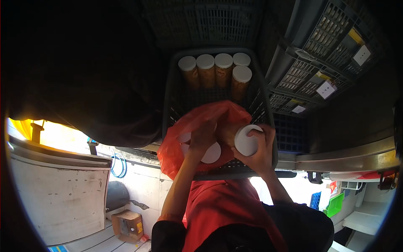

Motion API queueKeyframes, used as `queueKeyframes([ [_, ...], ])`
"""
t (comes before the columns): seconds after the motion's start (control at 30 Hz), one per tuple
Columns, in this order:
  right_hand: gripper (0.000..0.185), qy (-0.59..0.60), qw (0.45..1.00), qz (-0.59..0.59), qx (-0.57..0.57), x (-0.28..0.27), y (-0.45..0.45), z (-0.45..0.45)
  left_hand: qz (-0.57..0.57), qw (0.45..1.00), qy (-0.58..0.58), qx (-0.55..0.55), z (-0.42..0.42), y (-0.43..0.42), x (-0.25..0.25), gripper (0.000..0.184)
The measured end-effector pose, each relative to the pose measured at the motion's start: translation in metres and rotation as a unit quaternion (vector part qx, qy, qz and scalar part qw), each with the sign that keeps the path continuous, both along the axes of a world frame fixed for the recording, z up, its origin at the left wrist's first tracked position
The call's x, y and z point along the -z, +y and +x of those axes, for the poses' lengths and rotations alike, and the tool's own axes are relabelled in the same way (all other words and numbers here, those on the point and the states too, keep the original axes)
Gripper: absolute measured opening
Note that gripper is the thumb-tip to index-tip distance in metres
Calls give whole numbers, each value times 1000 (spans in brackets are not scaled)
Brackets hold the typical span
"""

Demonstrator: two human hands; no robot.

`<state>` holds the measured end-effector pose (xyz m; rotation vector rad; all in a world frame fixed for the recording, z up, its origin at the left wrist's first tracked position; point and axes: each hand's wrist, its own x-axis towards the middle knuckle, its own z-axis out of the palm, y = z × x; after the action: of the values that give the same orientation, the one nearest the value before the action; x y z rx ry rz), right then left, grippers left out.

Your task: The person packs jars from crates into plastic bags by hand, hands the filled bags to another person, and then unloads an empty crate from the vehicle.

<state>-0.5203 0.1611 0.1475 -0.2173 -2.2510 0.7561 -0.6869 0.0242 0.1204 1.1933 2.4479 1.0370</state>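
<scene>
My right hand is wrapped round the white lid of a jar, which lies tilted with its brownish body pointing left into a red plastic bag. Inside the mouth of this bag is my left hand, close to the jar's lower end; its fingers are in shadow and partly hidden. Below that hand, another white-lidded jar shows in the bag. The bag rests in the near half of a dark plastic crate. Several tall jars with white lids stand upright at the crate's far end.
Another dark crate is beyond the far end. To the right, stacked crates carry white labels. A metal rail runs at the right. On the floor at lower left sits an open cardboard box, near a blue hose.
</scene>
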Motion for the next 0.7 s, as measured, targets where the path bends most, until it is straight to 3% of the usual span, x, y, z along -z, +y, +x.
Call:
queueKeyframes([
  [0.1,66,-59,997,-35,-34,11,-2,-14,-94,994,-53,-22,10,-5,-11,76],
  [0.17,67,-133,987,-76,-46,30,1,-32,45,998,49,13,13,-8,-14,72],
  [0.2,67,-131,988,-73,-43,32,0,-39,48,997,51,15,9,-6,-9,72],
  [0.27,69,-152,985,-52,-67,35,-7,-47,-153,986,45,-51,4,-3,12,70],
  [0.37,69,-193,975,-56,-98,23,-14,-58,-184,982,-19,-41,-3,-16,27,70],
  [0.5,77,-251,957,-117,-81,64,5,-82,-154,988,-13,-3,5,-21,-18,78],
  [0.57,72,-130,914,-178,-340,73,28,-85,-65,986,144,53,22,-11,-16,78],
  [0.6,72,-131,916,-174,-338,80,37,-87,-60,986,144,54,27,-4,-15,78],
  [0.67,63,-319,808,-374,-326,95,53,-90,-127,974,189,3,32,10,-10,85],
  [0.7,63,-318,810,-372,-324,103,60,-94,-125,974,191,4,29,15,7,85],
])
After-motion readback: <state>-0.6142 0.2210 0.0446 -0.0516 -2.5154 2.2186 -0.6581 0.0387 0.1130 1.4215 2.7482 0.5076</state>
